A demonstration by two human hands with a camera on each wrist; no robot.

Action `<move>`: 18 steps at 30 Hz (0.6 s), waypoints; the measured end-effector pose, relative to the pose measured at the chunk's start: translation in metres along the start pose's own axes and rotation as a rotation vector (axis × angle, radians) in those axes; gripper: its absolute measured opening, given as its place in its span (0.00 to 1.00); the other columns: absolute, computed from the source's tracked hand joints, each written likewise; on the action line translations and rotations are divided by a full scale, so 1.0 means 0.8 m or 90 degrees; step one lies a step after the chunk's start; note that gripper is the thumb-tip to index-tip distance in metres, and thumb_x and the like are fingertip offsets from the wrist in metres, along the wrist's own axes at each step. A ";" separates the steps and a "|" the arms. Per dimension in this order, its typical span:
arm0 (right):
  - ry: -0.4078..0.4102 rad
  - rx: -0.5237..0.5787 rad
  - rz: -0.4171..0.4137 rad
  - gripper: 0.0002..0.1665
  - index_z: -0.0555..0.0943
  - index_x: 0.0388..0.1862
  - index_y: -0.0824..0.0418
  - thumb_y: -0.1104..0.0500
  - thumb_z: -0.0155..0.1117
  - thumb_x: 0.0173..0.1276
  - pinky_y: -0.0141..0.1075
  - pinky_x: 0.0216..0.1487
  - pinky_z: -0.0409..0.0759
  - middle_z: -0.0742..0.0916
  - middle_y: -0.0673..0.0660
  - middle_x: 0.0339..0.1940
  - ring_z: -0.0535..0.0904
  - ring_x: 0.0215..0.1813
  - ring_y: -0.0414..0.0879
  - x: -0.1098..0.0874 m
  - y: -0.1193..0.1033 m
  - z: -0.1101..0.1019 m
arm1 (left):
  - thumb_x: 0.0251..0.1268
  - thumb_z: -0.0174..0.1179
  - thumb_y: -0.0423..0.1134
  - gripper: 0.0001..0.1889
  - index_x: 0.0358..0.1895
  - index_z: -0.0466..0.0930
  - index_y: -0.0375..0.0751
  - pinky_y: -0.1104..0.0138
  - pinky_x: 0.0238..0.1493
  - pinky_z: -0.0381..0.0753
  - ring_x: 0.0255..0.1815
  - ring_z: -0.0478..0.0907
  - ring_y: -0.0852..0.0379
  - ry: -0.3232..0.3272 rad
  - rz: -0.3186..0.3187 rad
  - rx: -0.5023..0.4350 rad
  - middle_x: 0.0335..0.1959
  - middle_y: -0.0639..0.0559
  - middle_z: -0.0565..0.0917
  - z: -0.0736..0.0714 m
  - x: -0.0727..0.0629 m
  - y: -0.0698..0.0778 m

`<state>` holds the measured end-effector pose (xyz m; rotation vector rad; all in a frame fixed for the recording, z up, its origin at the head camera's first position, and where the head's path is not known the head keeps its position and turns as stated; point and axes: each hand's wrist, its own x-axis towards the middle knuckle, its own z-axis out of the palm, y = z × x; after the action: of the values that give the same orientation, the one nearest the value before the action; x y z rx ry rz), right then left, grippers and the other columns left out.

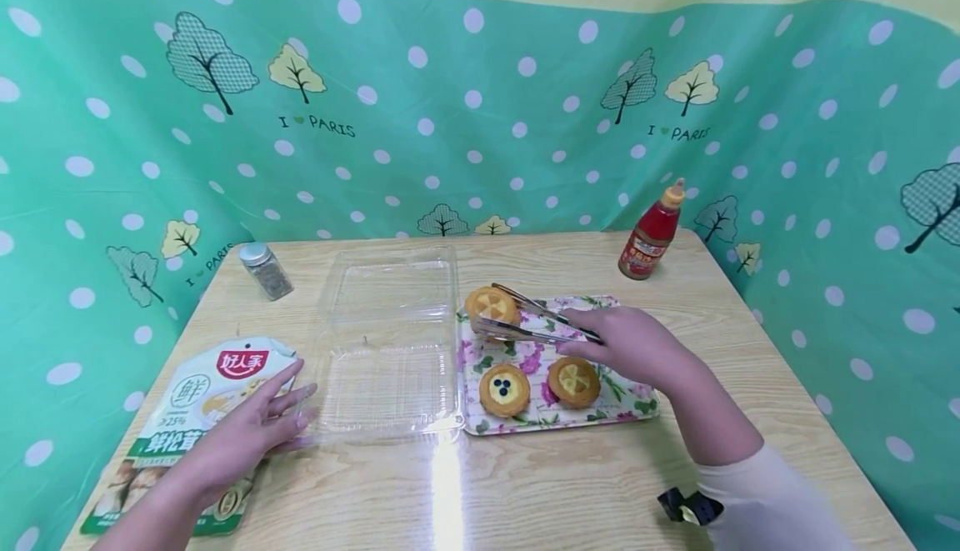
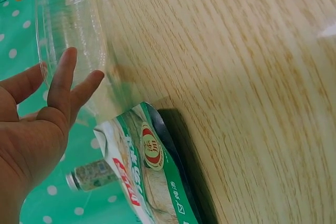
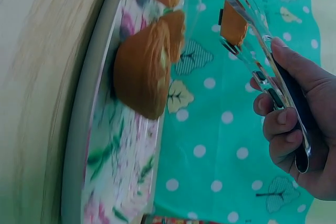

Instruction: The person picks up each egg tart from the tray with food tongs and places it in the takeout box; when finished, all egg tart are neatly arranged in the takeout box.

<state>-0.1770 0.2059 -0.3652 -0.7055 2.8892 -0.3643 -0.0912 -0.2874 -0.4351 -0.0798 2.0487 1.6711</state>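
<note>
My right hand (image 1: 626, 338) grips metal tongs (image 3: 278, 72) with dark handles. Between the tongs' tips is a round golden tart (image 1: 491, 305) with a segmented top; in the right wrist view this tart (image 3: 234, 23) is up off the flowered tray (image 1: 630, 408). Two more tarts lie on the tray: a blueberry-topped tart (image 1: 504, 390) and a segmented-top tart (image 1: 573, 382). My left hand (image 1: 258, 426) has its fingers extended at the left edge of a clear plastic clamshell box (image 1: 390, 384), which lies unfolded beside the tray. Both halves of the box hold nothing.
A green and white food pouch (image 1: 161, 443) lies under my left forearm. Behind it stands a small spice jar (image 1: 266, 272) with a metal lid. A red sauce bottle (image 1: 651, 234) stands at the back right. Polka-dot cloth (image 1: 472, 159) hangs around the wooden table (image 1: 570, 493).
</note>
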 end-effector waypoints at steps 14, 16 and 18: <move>-0.026 -0.015 -0.076 0.39 0.72 0.71 0.51 0.32 0.56 0.68 0.50 0.63 0.80 0.83 0.55 0.62 0.80 0.62 0.52 0.032 -0.053 0.019 | 0.76 0.50 0.38 0.42 0.80 0.30 0.54 0.60 0.58 0.83 0.73 0.62 0.34 0.001 -0.003 0.003 0.79 0.31 0.45 0.000 0.000 -0.001; -0.028 -0.010 -0.085 0.39 0.72 0.71 0.52 0.33 0.57 0.68 0.49 0.64 0.79 0.83 0.54 0.63 0.80 0.63 0.52 0.037 -0.059 0.023 | 0.76 0.50 0.38 0.42 0.80 0.30 0.54 0.59 0.58 0.83 0.73 0.61 0.34 0.001 -0.002 0.002 0.79 0.30 0.45 0.000 -0.001 -0.001; -0.028 -0.003 -0.099 0.38 0.73 0.70 0.53 0.34 0.57 0.68 0.48 0.65 0.78 0.82 0.54 0.64 0.79 0.64 0.51 0.042 -0.064 0.026 | 0.76 0.51 0.39 0.43 0.80 0.30 0.54 0.60 0.58 0.83 0.73 0.61 0.34 0.004 -0.002 0.008 0.79 0.31 0.45 0.001 -0.001 -0.001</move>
<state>-0.1800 0.1419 -0.3741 -0.9310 2.8028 -0.3544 -0.0903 -0.2871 -0.4355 -0.0848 2.0630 1.6569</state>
